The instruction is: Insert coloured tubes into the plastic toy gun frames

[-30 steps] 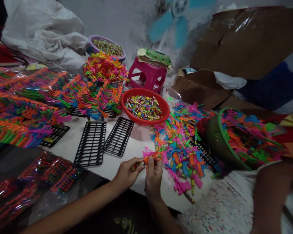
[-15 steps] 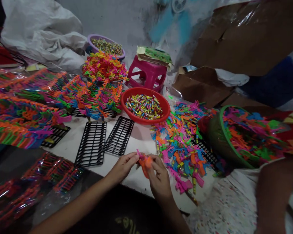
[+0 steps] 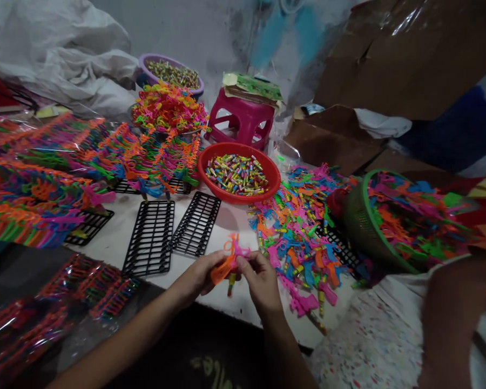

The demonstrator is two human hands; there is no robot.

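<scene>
Over the front of the white table, my left hand [image 3: 202, 274] is closed on an orange plastic toy gun [image 3: 223, 271]. My right hand [image 3: 261, 280] pinches a small pink plastic piece [image 3: 240, 249] against it. Below them a yellowish printed tube [image 3: 231, 282] points down; how it is joined to the toy is hidden by my fingers. Close to my right hand spreads a heap of colourful toy guns and tubes [image 3: 303, 259]. Two black plastic racks [image 3: 150, 237] lie beyond my left hand.
A red basin [image 3: 202, 175] of small tubes stands behind my hands. Racks of toys [image 3: 44, 189] fill the left. A bowl of small plastic pieces [image 3: 170, 108], a pink stool [image 3: 243, 116] and a green basket [image 3: 358, 210] stand around. Another person's arm [image 3: 449, 319] is at right.
The orange toy gun has turned and now sits in my left hand, while my right hand has shifted to the pink piece. The view has tilted slightly.
</scene>
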